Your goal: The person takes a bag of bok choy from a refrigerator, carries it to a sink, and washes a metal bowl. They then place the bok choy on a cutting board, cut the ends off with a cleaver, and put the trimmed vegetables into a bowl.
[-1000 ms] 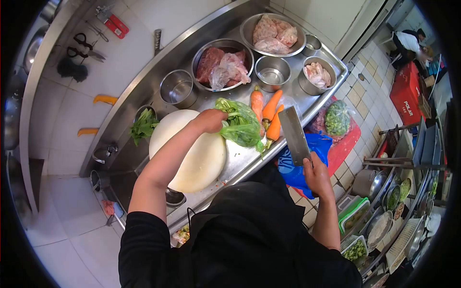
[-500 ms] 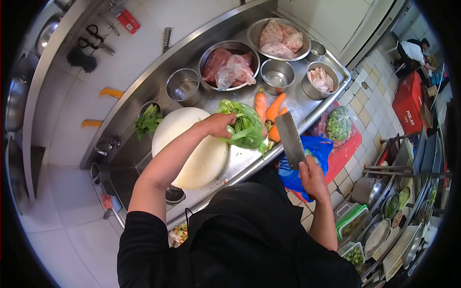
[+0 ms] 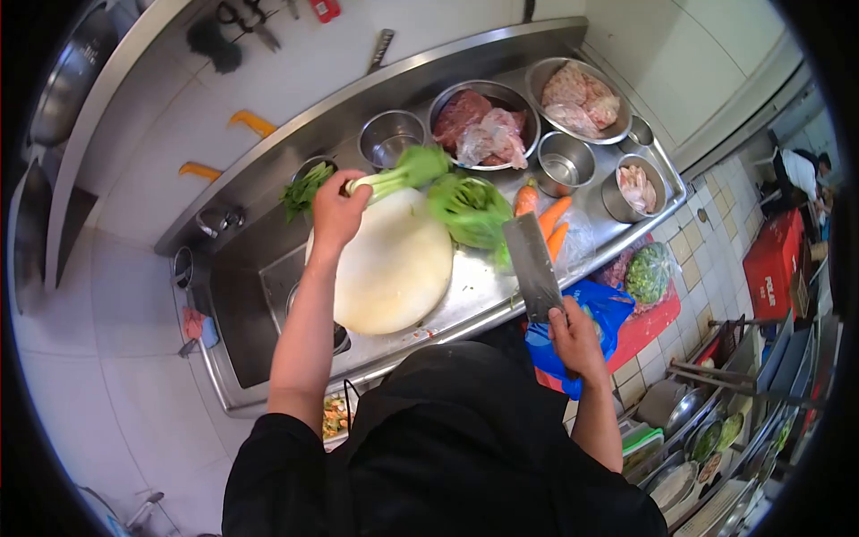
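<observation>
My left hand [image 3: 337,210] grips a head of bok choy [image 3: 399,173] by its pale stalk and holds it over the far edge of the round white cutting board [image 3: 394,268]. To its right a clear plastic bag of green leaves [image 3: 471,209] lies on the steel counter. My right hand [image 3: 574,337] holds a cleaver [image 3: 531,265] by the handle, blade up, at the counter's near edge. Carrots [image 3: 549,217] lie just beyond the blade.
Steel bowls of raw meat [image 3: 484,123] [image 3: 582,98], small steel pots [image 3: 389,136] [image 3: 564,161] [image 3: 634,186] and loose greens [image 3: 302,190] line the back of the counter [image 3: 465,300]. A sink [image 3: 246,313] lies left. A blue bag [image 3: 599,309] and a red crate [image 3: 653,313] sit below right. A person stands far right.
My left hand left the bag of greens and lifted a head of bok choy out to the left, over the board. The cleaver hand stayed roughly in place; the view shifted.
</observation>
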Demonstrator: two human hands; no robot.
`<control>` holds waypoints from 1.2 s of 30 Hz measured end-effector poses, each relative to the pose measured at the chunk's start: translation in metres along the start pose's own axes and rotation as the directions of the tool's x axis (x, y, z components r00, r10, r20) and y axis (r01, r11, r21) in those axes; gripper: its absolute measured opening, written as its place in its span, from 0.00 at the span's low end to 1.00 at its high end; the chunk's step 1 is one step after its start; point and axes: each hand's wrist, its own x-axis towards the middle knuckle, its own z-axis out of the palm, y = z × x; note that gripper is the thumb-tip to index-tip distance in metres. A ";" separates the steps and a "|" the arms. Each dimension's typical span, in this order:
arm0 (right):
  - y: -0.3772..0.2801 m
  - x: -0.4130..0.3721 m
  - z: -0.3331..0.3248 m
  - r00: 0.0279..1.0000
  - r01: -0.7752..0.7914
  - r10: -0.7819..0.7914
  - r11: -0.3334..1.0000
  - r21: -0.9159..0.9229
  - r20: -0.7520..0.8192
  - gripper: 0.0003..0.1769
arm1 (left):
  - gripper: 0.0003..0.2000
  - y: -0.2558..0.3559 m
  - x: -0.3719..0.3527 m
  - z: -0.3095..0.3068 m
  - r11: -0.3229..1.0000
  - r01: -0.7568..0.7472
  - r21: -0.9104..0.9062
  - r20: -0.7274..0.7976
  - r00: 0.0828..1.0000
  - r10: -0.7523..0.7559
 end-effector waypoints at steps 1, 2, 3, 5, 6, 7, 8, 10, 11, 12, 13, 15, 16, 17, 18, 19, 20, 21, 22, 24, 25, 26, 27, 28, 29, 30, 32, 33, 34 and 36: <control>-0.004 0.004 0.004 0.998 -0.044 0.043 0.999 0.008 0.050 0.12 | 0.12 -0.010 -0.016 0.003 0.937 0.185 -0.295 -0.044 0.977 -0.207; -0.007 0.009 0.010 0.997 -0.034 0.034 0.999 -0.003 0.070 0.12 | 0.11 -0.021 -0.033 0.009 0.758 0.318 -0.569 -0.030 0.914 -0.406; -0.009 0.014 0.018 0.994 0.001 0.001 1.000 -0.016 0.108 0.11 | 0.12 -0.036 -0.058 0.023 0.672 0.356 -0.649 0.006 0.886 -0.463; -0.025 0.022 0.033 0.982 0.017 -0.006 0.998 -0.059 0.188 0.11 | 0.12 -0.062 -0.106 0.060 0.554 0.447 -0.702 0.085 0.825 -0.558; -0.025 0.028 0.042 0.977 0.017 -0.002 0.997 -0.072 0.211 0.11 | 0.12 -0.067 -0.125 0.077 0.527 0.507 -0.682 0.125 0.791 -0.600; -0.018 0.036 0.053 0.971 0.100 -0.063 0.983 -0.152 0.231 0.13 | 0.12 -0.066 -0.139 0.091 0.512 0.514 -0.688 0.119 0.776 -0.619; -0.010 0.044 0.065 0.959 0.183 -0.123 0.957 -0.227 0.255 0.14 | 0.13 -0.063 -0.151 0.103 0.508 0.561 -0.654 0.113 0.737 -0.667; -0.005 0.055 0.086 0.949 0.217 -0.127 0.927 -0.307 0.288 0.14 | 0.13 -0.061 -0.166 0.108 0.486 0.607 -0.628 0.104 0.685 -0.721; -0.009 0.058 0.093 0.935 0.256 -0.143 0.904 -0.342 0.323 0.13 | 0.14 -0.056 -0.170 0.105 0.602 0.646 -0.470 0.153 0.731 -0.665; -0.013 0.061 0.099 0.920 0.297 -0.159 0.878 -0.375 0.357 0.12 | 0.14 -0.053 -0.173 0.102 0.704 0.645 -0.298 0.216 0.764 -0.608; -0.020 0.062 0.103 0.920 0.265 -0.112 0.884 -0.386 0.375 0.11 | 0.14 -0.054 -0.176 0.101 0.762 0.597 -0.249 0.198 0.802 -0.564; -0.030 0.061 0.105 0.917 0.270 -0.098 0.868 -0.417 0.388 0.11 | 0.15 -0.060 -0.181 0.091 0.870 0.465 -0.165 0.103 0.885 -0.454; -0.035 0.060 0.104 0.917 0.271 -0.090 0.855 -0.441 0.389 0.12 | 0.16 -0.058 -0.180 0.084 0.948 0.312 -0.054 0.025 0.950 -0.311; -0.040 0.058 0.103 0.914 0.273 -0.086 0.853 -0.445 0.396 0.12 | 0.19 -0.044 -0.176 0.070 0.948 0.310 -0.075 0.058 0.950 -0.306; -0.046 0.056 0.102 0.916 0.275 -0.084 0.843 -0.462 0.393 0.12 | 0.19 -0.049 -0.174 0.068 0.945 0.317 -0.078 0.057 0.948 -0.313; -0.049 0.054 0.102 0.918 0.277 -0.081 0.832 -0.480 0.389 0.12 | 0.19 -0.055 -0.171 0.064 0.996 0.082 -0.041 0.095 0.992 -0.078; -0.049 0.053 0.101 0.917 0.277 -0.078 0.830 -0.484 0.392 0.12 | 0.19 -0.059 -0.168 0.062 0.987 -0.160 -0.014 0.140 0.977 0.161; -0.050 0.052 0.100 0.909 0.300 -0.094 0.823 -0.483 0.405 0.12 | 0.19 -0.062 -0.164 0.061 0.988 -0.156 -0.018 0.138 0.978 0.157; -0.050 0.051 0.100 0.902 0.322 -0.111 0.815 -0.481 0.417 0.12 | 0.18 -0.062 -0.161 0.058 0.989 -0.139 -0.058 0.211 0.966 0.148; -0.052 0.046 0.102 0.899 0.332 -0.113 0.806 -0.490 0.422 0.12 | 0.18 -0.062 -0.159 0.057 0.988 -0.118 -0.101 0.282 0.949 0.142; -0.054 0.044 0.104 0.898 0.340 -0.118 0.799 -0.497 0.425 0.12 | 0.17 -0.062 -0.159 0.058 0.989 -0.102 -0.103 0.284 0.950 0.127; -0.054 0.043 0.106 0.898 0.338 -0.115 0.798 -0.499 0.425 0.12 | 0.17 -0.061 -0.159 0.058 0.991 -0.086 -0.104 0.286 0.952 0.113; -0.055 0.042 0.109 0.896 0.353 -0.133 0.791 -0.499 0.424 0.11 | 0.17 -0.061 -0.161 0.059 0.991 -0.084 -0.107 0.287 0.952 0.111; -0.055 0.042 0.111 0.894 0.368 -0.150 0.784 -0.499 0.422 0.11 | 0.16 -0.060 -0.163 0.060 0.993 -0.064 -0.101 0.281 0.955 0.090; -0.054 0.042 0.113 0.894 0.366 -0.147 0.784 -0.502 0.423 0.11 | 0.16 -0.060 -0.165 0.060 0.994 -0.045 -0.095 0.276 0.959 0.069; -0.053 0.042 0.115 0.892 0.384 -0.166 0.768 -0.512 0.421 0.11 | 0.16 -0.060 -0.166 0.060 0.994 -0.043 -0.098 0.276 0.959 0.069; -0.053 0.042 0.117 0.888 0.404 -0.184 0.750 -0.524 0.421 0.10 | 0.17 -0.061 -0.168 0.060 0.995 -0.044 -0.085 0.281 0.957 0.066; -0.054 0.042 0.118 0.880 0.429 -0.209 0.733 -0.527 0.426 0.10 | 0.17 -0.063 -0.170 0.060 0.995 -0.042 -0.087 0.279 0.958 0.065; -0.054 0.042 0.118 0.871 0.455 -0.234 0.716 -0.530 0.432 0.10 | 0.17 -0.065 -0.171 0.061 0.996 -0.035 -0.081 0.282 0.958 0.056; -0.055 0.042 0.119 0.866 0.464 -0.232 0.702 -0.541 0.442 0.10 | 0.17 -0.068 -0.173 0.062 0.997 -0.026 -0.077 0.283 0.958 0.047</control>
